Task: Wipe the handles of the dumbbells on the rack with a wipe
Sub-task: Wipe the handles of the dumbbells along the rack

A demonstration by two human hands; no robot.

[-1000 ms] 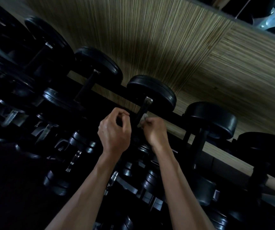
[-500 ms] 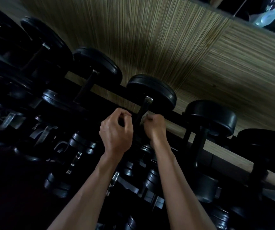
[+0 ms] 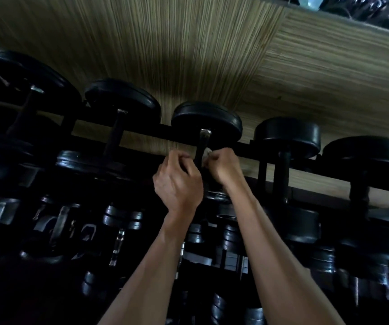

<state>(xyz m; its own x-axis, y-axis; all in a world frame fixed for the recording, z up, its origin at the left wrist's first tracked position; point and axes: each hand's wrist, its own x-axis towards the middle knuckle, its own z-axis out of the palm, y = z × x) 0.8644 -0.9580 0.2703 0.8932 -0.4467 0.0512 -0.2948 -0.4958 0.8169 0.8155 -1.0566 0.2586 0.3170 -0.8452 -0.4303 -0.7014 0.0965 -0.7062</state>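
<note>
Your right hand (image 3: 224, 166) pinches the wipe (image 3: 206, 154) vs the handle (image 3: 200, 148); left hand (image 3: 177, 184) fingers curled shut beside it. Other dumbbells prob. left; can't tell which are done.

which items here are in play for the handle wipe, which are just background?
In play: right hand, wipe, handle of the middle top-row dumbbell, left hand beside it.
Background: neighbouring dumbbell, lower-row dumbbells, wood floor.

— Any room around that handle (image 3: 201, 146)?
— Little. Both hands crowd it, the rack bar (image 3: 142, 132) crosses behind, and neighbouring dumbbells (image 3: 287, 134) flank it.
— And below?
— Packed with dark weights (image 3: 122, 218).
</note>
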